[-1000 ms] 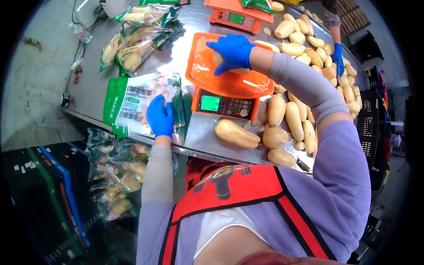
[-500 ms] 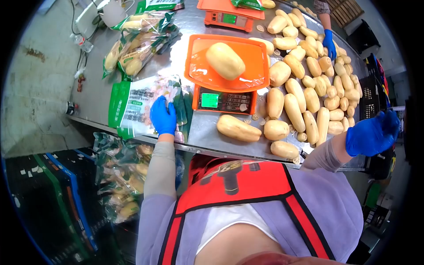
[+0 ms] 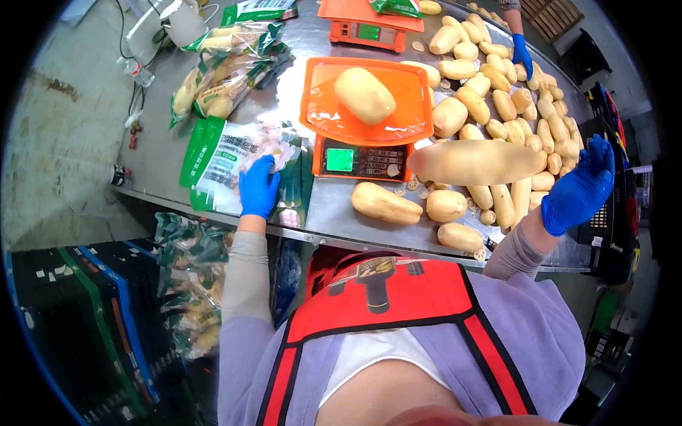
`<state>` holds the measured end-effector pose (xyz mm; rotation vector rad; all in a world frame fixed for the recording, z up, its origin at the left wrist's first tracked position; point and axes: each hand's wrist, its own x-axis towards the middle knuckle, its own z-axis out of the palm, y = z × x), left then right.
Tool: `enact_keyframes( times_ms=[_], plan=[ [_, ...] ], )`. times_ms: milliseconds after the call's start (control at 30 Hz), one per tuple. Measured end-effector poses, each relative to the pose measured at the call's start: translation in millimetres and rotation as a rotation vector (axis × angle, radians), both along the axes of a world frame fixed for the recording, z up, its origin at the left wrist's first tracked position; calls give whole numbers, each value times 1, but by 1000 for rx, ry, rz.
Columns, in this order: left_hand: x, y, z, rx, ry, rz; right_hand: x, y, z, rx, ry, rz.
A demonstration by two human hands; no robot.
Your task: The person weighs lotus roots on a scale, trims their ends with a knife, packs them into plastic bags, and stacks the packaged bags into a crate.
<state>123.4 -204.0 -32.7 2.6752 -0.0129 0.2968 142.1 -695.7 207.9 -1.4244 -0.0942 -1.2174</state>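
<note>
A: Head view: scale [image 3: 310,106]?
B: One, bearing one root [image 3: 364,96].
A: Left grip [image 3: 259,189]?
B: Half-curled on bag [image 3: 231,155], left of scale; whether pinching or merely resting, indeterminable.
A: Right grip [image 3: 579,188]?
B: Fingers spread, empty, right of scale; blurred root [image 3: 476,162] between the two.

The person's left hand [image 3: 258,189] and right hand [image 3: 579,186] are gloved in plain blue, below grey sleeves [image 3: 246,284], a lilac top [image 3: 547,326] and a red apron [image 3: 419,302] edged in black. The flat bag [image 3: 238,160] carries a green band, dark lettering on white and a pink floral print; the nearer scale [image 3: 391,135] is orange with a black key panel [image 3: 366,170] and a green-lit display [image 3: 339,160]. Root on the tray [image 3: 364,96] is uniformly cream-yellow, the blurred root [image 3: 476,162] tan with browner ends, the desk [image 3: 330,206] silver-grey, and the co-worker's glove [image 3: 521,55] blue beneath a checked cuff [image 3: 510,4].
</note>
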Motion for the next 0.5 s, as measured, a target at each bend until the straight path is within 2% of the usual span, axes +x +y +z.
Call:
enact_keyframes(
  times_ms=[100,167,333,467,500],
  plan=[
    [-5,-6,7,-16,3,-17,12,17,-11,-43,20,76],
    [-12,-11,6,-114,-40,3,17,39,-14,-89,67,45],
    [-31,-29,2,-214,-164,91,34,58,-36,37,168,174],
    [-38,-41,10,-346,-137,94,41,86,-54,-167,276,293],
    [-38,-42,10,-345,-134,92,46,96,-64,-177,291,392]
  ],
)
